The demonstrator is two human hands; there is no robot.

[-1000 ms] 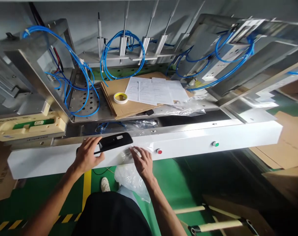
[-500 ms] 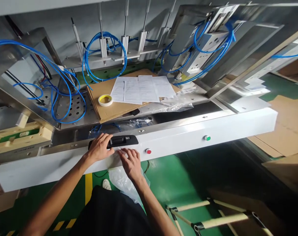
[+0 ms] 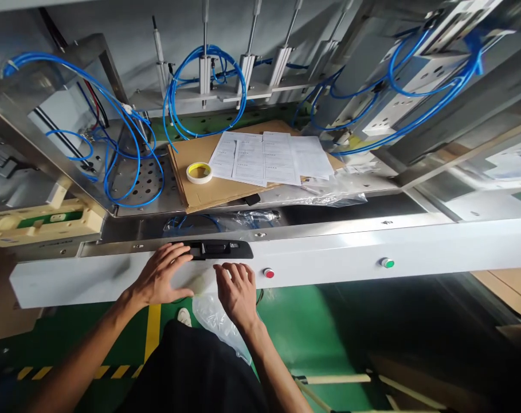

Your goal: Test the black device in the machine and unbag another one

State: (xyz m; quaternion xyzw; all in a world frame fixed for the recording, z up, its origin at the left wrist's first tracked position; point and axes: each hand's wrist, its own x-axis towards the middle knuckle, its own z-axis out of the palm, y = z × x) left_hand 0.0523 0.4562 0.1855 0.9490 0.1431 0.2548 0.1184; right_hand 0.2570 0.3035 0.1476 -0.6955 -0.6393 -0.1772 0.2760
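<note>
Black at the left hand's (image 3: 159,279) fingertips is one panel (image 3: 219,249), lying lengthwise along the top of the white beam (image 3: 329,252). Of the two hands, the left is spread, its thumb well apart from the fingers, which overlap the panel's left end; contact cannot be confirmed. The right hand (image 3: 235,292) has its fingers bent, near the panel's front edge; whether it pinches anything cannot be told. One clear bag (image 3: 219,321) hangs below, between the forearms.

Two buttons are set in the beam's front: one red button (image 3: 269,273), just beside the right hand, and one green button (image 3: 388,263), well to the right.

Behind the beam, a cardboard stack (image 3: 219,192) of at least two sheets bears one tape roll (image 3: 199,179) and several overlapping papers (image 3: 264,160), at least three. One small black piece (image 3: 252,199) shows at the cardboard's front edge. One cream fixture (image 3: 88,226) sits at far left.

Farther back, five cylinders (image 3: 204,77) with rods stand in a row, one blue coil (image 3: 187,58) hanging before them. On the green floor (image 3: 303,321), one pale shoe (image 3: 183,316) is visible.
</note>
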